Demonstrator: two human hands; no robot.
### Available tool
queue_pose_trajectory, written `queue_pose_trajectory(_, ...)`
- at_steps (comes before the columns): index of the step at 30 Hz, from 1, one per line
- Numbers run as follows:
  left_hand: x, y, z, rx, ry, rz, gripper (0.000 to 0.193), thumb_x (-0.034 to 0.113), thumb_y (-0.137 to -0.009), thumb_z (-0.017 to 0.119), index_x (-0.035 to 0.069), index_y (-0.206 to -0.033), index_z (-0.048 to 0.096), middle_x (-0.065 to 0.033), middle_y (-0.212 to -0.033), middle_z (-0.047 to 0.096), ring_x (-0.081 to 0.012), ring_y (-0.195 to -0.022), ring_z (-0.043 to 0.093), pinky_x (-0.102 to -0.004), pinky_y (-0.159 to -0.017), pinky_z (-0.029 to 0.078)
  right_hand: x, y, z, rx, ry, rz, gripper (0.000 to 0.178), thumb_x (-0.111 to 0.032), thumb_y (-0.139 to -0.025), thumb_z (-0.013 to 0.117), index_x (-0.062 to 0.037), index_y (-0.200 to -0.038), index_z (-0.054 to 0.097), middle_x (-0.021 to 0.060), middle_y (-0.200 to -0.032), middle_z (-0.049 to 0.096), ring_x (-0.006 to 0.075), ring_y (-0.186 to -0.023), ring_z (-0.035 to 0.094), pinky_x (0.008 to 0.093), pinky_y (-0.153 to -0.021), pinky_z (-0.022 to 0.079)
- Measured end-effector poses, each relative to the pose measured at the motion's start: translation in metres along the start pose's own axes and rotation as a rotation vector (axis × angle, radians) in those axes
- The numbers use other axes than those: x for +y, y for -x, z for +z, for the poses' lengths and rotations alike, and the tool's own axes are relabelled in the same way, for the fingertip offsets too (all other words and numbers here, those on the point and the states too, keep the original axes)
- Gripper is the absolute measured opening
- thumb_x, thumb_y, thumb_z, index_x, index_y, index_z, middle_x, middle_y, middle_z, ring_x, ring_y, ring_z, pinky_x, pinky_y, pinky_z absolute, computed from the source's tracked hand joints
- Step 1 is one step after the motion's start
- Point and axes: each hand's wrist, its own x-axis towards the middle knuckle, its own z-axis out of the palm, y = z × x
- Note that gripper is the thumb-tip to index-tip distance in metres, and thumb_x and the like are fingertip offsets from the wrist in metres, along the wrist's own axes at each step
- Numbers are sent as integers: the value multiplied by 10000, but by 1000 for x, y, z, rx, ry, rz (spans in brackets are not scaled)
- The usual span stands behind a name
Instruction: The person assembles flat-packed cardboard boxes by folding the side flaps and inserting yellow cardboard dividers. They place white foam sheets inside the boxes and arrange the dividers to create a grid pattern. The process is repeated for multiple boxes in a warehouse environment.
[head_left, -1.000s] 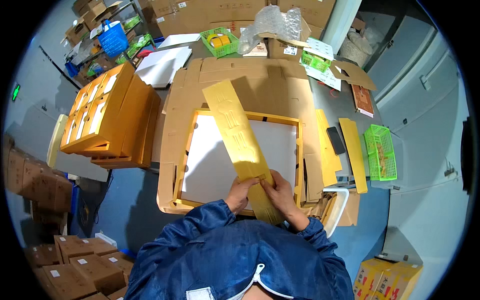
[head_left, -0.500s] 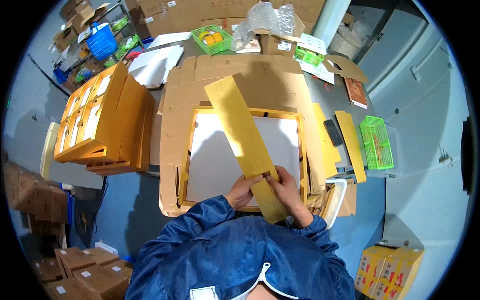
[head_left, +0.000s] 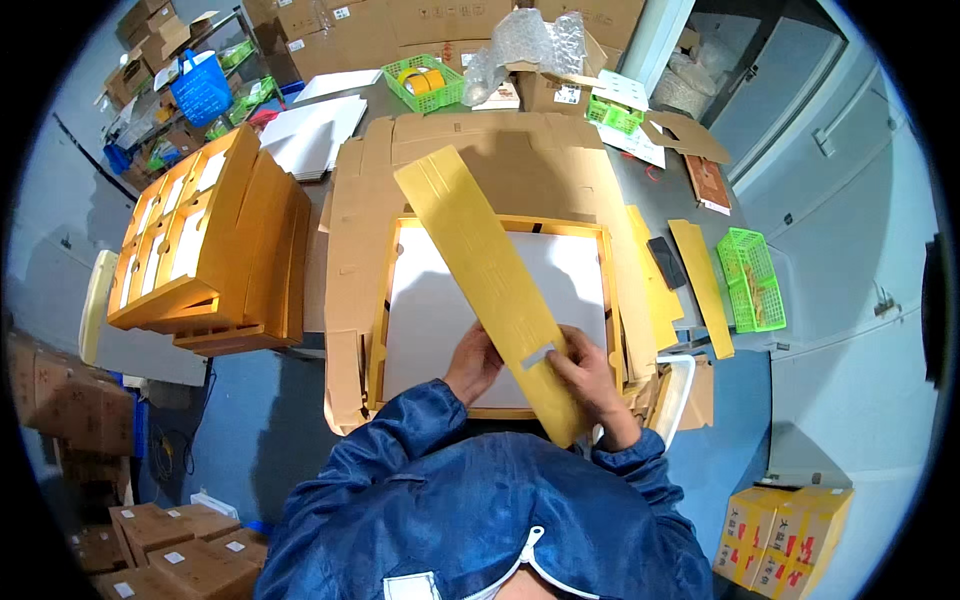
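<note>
A long yellow cardboard-like strip point(head_left: 485, 270) slants across in front of me, its far end to the left. Near its lower end is a small greyish rectangle point(head_left: 538, 356), which looks like a slot cut through it. My right hand point(head_left: 590, 378) grips the strip's right edge, thumb on its face beside the slot. My left hand point(head_left: 473, 366) is closed at the left edge, its fingertips hidden behind the strip. Beneath lies a shallow yellow-orange wooden frame point(head_left: 612, 300) around a white panel point(head_left: 430, 330), partly covered by strip and hands.
Flattened cardboard point(head_left: 365, 180) lies under the frame. Stacked orange drawer units point(head_left: 225, 230) stand at left. On the right are another yellow strip point(head_left: 700, 285), a dark flat block point(head_left: 667, 262) and a green basket point(head_left: 750, 280). White sheets point(head_left: 315, 135) and a basket of tape point(head_left: 430, 95) sit farther back.
My left hand's thumb has left the strip's face, and the hand has moved slightly left. The right thumb has shifted, leaving the slot uncovered. The strip's far end has swung slightly left.
</note>
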Motion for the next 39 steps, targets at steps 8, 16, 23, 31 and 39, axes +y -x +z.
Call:
queue_pose_trajectory(8, 27, 1, 12, 46, -117, 100, 223, 209, -939, 521, 37, -1074, 566, -52, -914, 642, -154, -844, 614, -261, -729, 489, 26, 18, -24, -126, 382, 7, 456, -266, -852, 633, 26, -1185, 523, 203, -946, 634, 258, -852, 620, 346, -753, 481)
queue_pose_trajectory(16, 9, 2, 31, 84, -229, -27, 271, 160, -932, 546, 37, -1169, 498, -66, -1062, 605, -166, -935, 600, -295, -788, 505, 14, -59, 17, -27, 239, -80, 324, -191, -887, 596, 32, -1115, 534, 124, -860, 615, 150, -744, 552, 302, -656, 462)
queue_pose_trajectory(23, 16, -6, 5, 125, -219, 39, 265, 109, -910, 542, 45, -1164, 505, -67, -1052, 599, -161, -931, 598, -285, -783, 506, -1, -82, 38, -50, 114, 28, 266, -133, -824, 593, 40, -1026, 594, 121, -861, 625, 149, -762, 572, 278, -659, 475)
queue_pose_trajectory(31, 13, -17, -2, 179, -263, 116, 265, 58, -877, 563, 16, -1135, 522, -78, -1039, 606, -176, -906, 608, -292, -770, 516, 23, -96, 51, 3, 183, 74, 300, -117, -782, 564, 37, -1036, 607, 147, -857, 653, 204, -763, 632, 323, -656, 509)
queue_pose_trajectory(39, 3, -23, -5, 186, -205, 31, 270, 60, -855, 565, -3, -1115, 533, -80, -1014, 613, -179, -895, 609, -289, -766, 501, 21, -74, 52, 147, 539, -91, 381, -201, -843, 567, -27, -1181, 534, 254, -913, 636, 404, -866, 619, 438, -747, 494)
